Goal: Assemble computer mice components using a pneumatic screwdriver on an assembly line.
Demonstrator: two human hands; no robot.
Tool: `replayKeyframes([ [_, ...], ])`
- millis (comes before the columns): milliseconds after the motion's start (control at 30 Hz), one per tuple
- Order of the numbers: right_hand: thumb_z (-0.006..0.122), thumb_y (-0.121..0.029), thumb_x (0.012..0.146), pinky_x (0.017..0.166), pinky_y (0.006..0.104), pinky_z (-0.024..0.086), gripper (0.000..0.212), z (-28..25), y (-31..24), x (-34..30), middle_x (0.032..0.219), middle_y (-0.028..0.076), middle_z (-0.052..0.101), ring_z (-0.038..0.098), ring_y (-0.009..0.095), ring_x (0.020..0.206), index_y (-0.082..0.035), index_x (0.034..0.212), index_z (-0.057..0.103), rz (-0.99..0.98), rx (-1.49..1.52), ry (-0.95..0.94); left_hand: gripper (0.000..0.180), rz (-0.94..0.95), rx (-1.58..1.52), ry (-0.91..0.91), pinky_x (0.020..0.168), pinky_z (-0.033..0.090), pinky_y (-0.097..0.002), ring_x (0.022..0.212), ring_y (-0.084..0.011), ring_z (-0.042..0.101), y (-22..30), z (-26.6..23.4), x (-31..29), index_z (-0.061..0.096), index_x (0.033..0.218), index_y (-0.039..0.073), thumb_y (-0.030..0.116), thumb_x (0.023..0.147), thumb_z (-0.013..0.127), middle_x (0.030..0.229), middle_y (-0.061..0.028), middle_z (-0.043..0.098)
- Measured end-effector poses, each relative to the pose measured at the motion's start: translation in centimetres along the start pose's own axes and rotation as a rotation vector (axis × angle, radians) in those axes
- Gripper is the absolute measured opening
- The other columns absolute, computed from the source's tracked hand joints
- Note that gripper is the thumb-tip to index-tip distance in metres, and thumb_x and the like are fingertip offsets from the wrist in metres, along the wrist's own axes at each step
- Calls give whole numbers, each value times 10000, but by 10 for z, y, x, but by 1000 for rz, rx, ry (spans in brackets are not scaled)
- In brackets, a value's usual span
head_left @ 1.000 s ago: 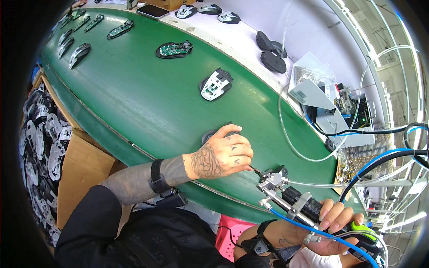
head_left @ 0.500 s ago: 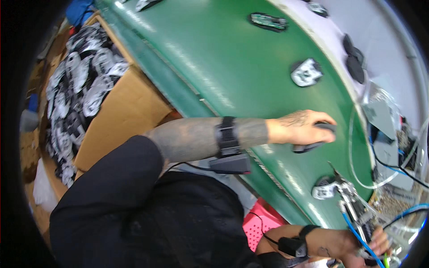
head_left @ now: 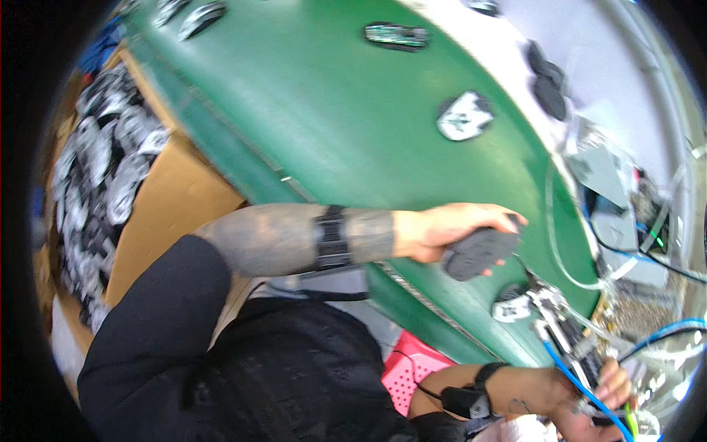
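Note:
My left hand is closed on a dark, rounded computer mouse, held over the green tabletop with a broad, flat-looking face showing. To its lower right, a black-and-white mouse part lies at the tip of a metal tool with blue hoses. At the lower right, my right hand has its fingers curled round the near end of that tool; the hoses partly cover the grip. Farther up the table lie another white-and-black mouse part and an open mouse base with a green circuit board.
A cardboard box heaped with black-and-white shells stands at the left. More shells lie at the table's far end. Black parts rest on the pale ledge. Tubes and cables crowd the right side; a pink basket is below.
My left hand has lifted and turned the mouse, bringing it nearer to me and showing its broad face. The view has shifted a little. My right hand keeps its place at the tool.

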State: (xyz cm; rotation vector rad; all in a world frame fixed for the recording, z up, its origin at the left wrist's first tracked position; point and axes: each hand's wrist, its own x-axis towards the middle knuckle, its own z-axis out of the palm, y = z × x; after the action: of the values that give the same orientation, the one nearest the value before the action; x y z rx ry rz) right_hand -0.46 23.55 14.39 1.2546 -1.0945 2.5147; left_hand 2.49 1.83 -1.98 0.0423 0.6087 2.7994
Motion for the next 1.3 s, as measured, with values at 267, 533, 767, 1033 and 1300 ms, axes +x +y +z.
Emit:
replayKeyframes([
  [267,488,-354,878,661,303,333,437,5,8,1,720,42,480,466,141,627,30,1087,494,-41,-80,-84,545,-40,-4,12,686,534,-317,781,-173,612,5,8,-8,388,1356,93,284,869,542,980,-102,577],
  [533,505,-350,875,655,302,343,438,3,11,5,719,42,485,473,137,618,30,1092,495,-97,-83,-52,570,-76,37,21,799,544,-358,969,-205,589,7,8,-6,336,1390,58,222,870,503,1221,-135,488],
  [767,497,-361,885,649,309,344,383,14,18,2,712,39,481,474,141,621,-1,1015,484,-53,-49,-25,575,-108,29,-17,773,551,-353,963,-202,599,8,9,-8,347,1380,42,236,865,513,1170,-145,521],
  [1033,492,-379,902,625,310,343,446,13,12,6,712,43,469,464,149,619,14,1112,490,-62,-65,-33,536,20,177,120,757,547,-358,950,-194,590,7,9,-8,373,1362,81,275,895,549,1172,-100,522],
  [1300,479,-456,915,620,323,361,566,26,-5,-11,750,58,466,468,185,646,5,1243,469,91,-21,-192,520,180,-23,233,769,542,-420,967,-222,561,13,3,-2,382,1333,156,212,854,574,1188,-90,489],
])
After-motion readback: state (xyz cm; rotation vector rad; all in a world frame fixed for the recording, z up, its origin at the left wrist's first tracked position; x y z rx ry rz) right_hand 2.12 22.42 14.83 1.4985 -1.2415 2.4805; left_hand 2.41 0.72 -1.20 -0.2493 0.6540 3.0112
